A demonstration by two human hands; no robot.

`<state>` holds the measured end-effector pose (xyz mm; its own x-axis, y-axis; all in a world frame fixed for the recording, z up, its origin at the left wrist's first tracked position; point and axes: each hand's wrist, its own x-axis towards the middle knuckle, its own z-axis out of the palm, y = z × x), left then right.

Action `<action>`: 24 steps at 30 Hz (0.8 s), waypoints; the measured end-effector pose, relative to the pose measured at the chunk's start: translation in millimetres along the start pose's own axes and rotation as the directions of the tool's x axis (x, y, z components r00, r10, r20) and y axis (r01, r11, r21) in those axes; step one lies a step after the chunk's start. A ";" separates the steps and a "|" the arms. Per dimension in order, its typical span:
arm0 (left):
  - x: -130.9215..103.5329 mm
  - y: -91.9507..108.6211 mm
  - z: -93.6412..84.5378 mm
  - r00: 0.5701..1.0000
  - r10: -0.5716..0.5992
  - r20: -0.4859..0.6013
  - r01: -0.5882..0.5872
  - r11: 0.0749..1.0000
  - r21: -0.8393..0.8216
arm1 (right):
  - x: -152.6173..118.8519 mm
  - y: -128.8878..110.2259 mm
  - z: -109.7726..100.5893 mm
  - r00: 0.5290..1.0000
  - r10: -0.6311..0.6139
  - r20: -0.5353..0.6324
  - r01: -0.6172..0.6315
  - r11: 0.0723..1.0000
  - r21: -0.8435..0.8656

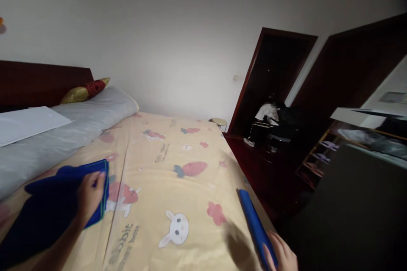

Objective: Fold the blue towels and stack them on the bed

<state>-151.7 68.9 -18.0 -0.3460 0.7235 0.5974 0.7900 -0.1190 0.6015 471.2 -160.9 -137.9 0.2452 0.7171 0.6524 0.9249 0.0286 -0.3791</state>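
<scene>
A dark blue cloth [47, 203] with a green-lined edge lies partly spread on the left of the yellow patterned bed sheet [152, 190]. My left hand [90, 194] is closed over its right part, with the fingers pinching the fabric. Near the bed's right edge lies a long, narrow blue item [254, 224], rolled or folded. My right hand [281, 252] has its fingers around the near end of this item, at the bottom of the view.
A grey bedcover [108, 112] is heaped near the headboard [41, 82], with a white board [32, 125] and a red-gold pillow [85, 92]. A stool [218, 122] stands beyond the bed. A seated person [265, 114] is by the doorway. Shelves [318, 152] stand right.
</scene>
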 end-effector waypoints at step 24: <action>-131.6 241.5 -9.5 0.698 0.413 0.585 0.354 0.510 -0.784 | 110.5 -252.7 -36.6 0.841 -0.217 0.496 -0.253 0.653 0.714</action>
<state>79.7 -61.5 53.7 0.3811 0.8534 0.3555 -0.1160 -0.3374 0.9342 275.2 -114.4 54.0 -0.1385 0.9423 0.3047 0.3350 0.3341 -0.8810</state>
